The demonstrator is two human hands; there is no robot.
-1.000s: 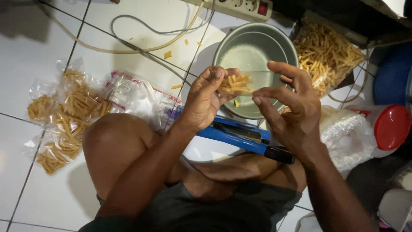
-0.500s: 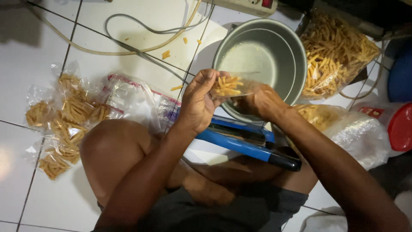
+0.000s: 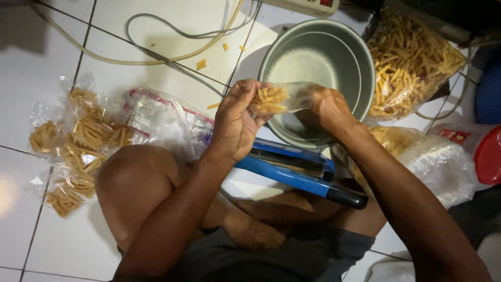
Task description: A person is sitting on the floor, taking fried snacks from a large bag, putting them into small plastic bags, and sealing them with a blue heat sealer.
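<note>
Left of the round grey metal bowl point(image 3: 334, 47) lie small filled snack bags point(image 3: 78, 141) on the white floor. Over the bowl's near rim, the left hand point(image 3: 235, 122) and right hand point(image 3: 326, 107) pinch the two ends of a small clear plastic bag of yellow snack sticks point(image 3: 274, 99). The bag lies sideways between both hands, equally close to each.

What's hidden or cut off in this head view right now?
- Right hand: fingertips hidden behind the small clear bag.
- Metal bowl: near rim covered by both hands.
- Blue sealer: left end under the left hand.
- Red lid: cut by the right edge.
</note>
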